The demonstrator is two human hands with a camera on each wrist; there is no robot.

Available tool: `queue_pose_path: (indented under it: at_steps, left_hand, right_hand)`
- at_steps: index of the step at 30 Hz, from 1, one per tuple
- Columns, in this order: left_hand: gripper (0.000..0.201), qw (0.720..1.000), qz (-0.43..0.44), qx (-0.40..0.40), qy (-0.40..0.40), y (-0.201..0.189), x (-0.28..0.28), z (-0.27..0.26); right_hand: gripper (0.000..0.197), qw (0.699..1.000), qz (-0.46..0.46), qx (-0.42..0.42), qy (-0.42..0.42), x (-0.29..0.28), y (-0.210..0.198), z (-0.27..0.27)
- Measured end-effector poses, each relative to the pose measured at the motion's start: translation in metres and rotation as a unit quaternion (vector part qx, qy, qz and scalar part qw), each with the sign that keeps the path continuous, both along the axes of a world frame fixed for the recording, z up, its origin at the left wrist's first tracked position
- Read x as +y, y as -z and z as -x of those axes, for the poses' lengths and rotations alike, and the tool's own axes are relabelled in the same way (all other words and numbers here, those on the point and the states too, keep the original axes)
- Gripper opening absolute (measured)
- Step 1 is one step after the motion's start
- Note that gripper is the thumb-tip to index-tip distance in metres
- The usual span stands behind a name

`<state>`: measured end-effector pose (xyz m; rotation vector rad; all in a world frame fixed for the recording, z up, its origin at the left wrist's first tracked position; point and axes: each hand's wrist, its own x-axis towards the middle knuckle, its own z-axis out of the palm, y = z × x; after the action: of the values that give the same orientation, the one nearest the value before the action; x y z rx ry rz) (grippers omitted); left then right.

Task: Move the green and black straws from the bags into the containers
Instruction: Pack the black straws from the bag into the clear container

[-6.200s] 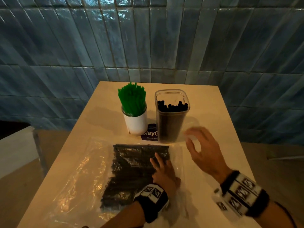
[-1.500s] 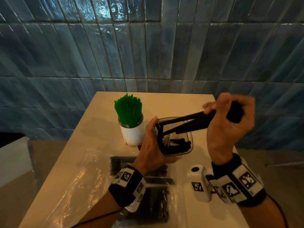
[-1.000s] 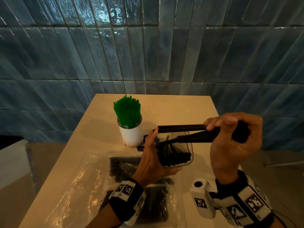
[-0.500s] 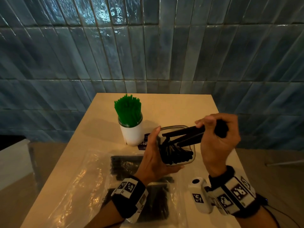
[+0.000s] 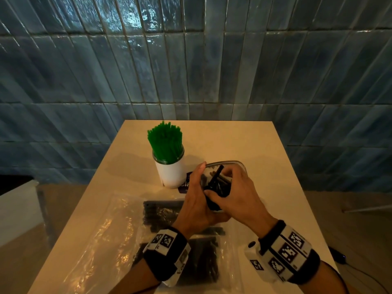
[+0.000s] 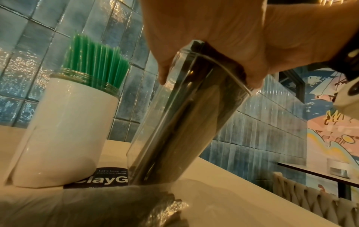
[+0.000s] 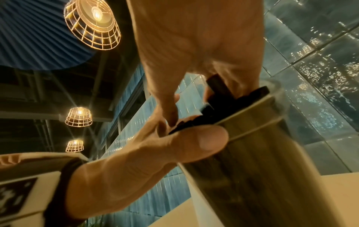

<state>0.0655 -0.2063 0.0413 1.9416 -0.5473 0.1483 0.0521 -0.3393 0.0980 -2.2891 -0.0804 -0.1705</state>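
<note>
The black straws (image 5: pixel 217 183) are matte, thin, straight tubes, packed on end in a clear container (image 6: pixel 186 122) that stands tilted, its mouth leaning toward the person, on a pale table (image 5: pixel 250 149). The container is a tall, smooth, transparent plastic tub with rounded corners and a thin lip at the rim; through its wall the straws read as dark vertical streaks. The right hand (image 5: pixel 237 194) sits over the mouth with its fingers curled down onto the straw tops, one straw sticking up between them. The left hand (image 5: pixel 197 206) wraps the container's near side, thumb (image 7: pixel 196 142) pressed flat on the wall just below the rim, fingers curled round it.

Just left of the clear container, nearly touching, stands a white cylindrical jar (image 5: pixel 171 174) with a glossy wrap and a threaded glass neck, crammed with upright green straws (image 5: pixel 165 143), translucent and fanned slightly at the top. Under both containers' near edges lies a dark card (image 6: pixel 108 179) with white print: "ClayG", cut off by the container, and above it small text, "Let's keep our pantries clean".

In front of the clear container, toward the person, a crinkled, shiny clear plastic bag (image 5: pixel 101 240) lies flat with more black straws (image 5: pixel 161 211) heaped inside. Both wrists wear black bands with white square-patterned markers. Behind the table rises a wall of glossy blue-grey oblong tiles (image 5: pixel 191 60).
</note>
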Motion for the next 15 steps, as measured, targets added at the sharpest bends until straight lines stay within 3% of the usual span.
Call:
queue_pose_path:
  at_steps: [2,5,8,11,15]
  left_hand:
    - [0.123,1.000,-0.003,0.010,-0.006,0.001,0.001,0.000]
    - [0.121,1.000,-0.025,-0.010,-0.009,0.001,0.003,0.003]
    - [0.131,0.999,-0.045,-0.015,0.003,-0.003,0.001,0.007]
    - [0.123,0.998,-0.054,0.017,0.003,-0.009,0.002,0.011]
    - [0.128,0.999,-0.023,0.026,0.025,-0.002,0.003,0.010]
  right_hand:
    - [0.061,0.999,-0.008,0.008,0.041,0.000,0.001,0.000]
    - [0.080,0.998,0.016,0.068,0.008,0.000,0.004,-0.001]
    - [0.060,0.986,0.073,0.100,-0.109,0.000,-0.003,-0.001]
    - [0.035,0.965,0.100,0.112,-0.213,-0.004,-0.010,-0.003]
    - [0.050,0.941,0.164,0.137,-0.262,-0.012,-0.012,-0.014]
